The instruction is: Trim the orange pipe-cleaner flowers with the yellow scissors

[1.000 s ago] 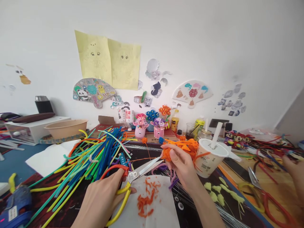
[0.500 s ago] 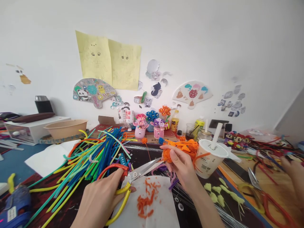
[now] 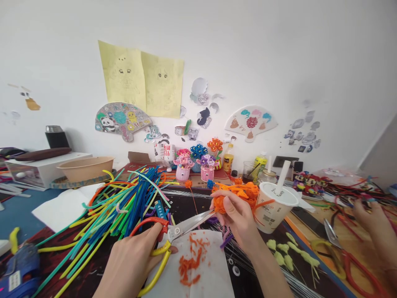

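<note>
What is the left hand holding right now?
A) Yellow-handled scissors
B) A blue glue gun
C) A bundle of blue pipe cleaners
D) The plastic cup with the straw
A. The left hand grips the yellow-handled scissors, their blades pointing toward the orange pipe cleaners held in the right hand.

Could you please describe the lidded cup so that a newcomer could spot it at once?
Under the red-marked paper fan on the wall, find the right hand gripping orange pipe cleaners. The lidded cup sits just right of that hand, tilted, with a white straw through its lid, unlike the upright bottles behind it.
</note>
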Tool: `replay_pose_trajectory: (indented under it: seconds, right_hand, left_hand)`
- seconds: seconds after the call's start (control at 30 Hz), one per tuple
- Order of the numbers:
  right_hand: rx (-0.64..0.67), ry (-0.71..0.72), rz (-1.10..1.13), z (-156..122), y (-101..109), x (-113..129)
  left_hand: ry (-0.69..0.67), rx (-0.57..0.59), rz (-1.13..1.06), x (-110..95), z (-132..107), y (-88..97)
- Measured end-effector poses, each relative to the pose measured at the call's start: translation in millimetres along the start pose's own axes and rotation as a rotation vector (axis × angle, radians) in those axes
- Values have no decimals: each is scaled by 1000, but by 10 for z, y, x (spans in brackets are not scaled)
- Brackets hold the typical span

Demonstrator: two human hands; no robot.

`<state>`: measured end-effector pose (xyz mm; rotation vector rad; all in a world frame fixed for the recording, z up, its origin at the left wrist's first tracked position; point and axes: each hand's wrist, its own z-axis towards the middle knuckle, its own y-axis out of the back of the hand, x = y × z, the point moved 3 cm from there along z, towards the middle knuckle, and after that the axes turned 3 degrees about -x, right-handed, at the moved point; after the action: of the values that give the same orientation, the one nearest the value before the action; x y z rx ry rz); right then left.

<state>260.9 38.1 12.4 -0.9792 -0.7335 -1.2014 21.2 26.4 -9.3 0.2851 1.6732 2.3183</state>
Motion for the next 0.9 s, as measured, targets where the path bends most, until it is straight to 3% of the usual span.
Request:
replay_pose_trajectory:
  seconds: [0.33,0.9]
  right_hand:
    - [13,-28,41,6,12,-35]
    - [-26,-60,0,25,19,-70]
  left_hand:
    - [28,123,-3,-56,19,45]
    - [42,94,-106,-61,17,36]
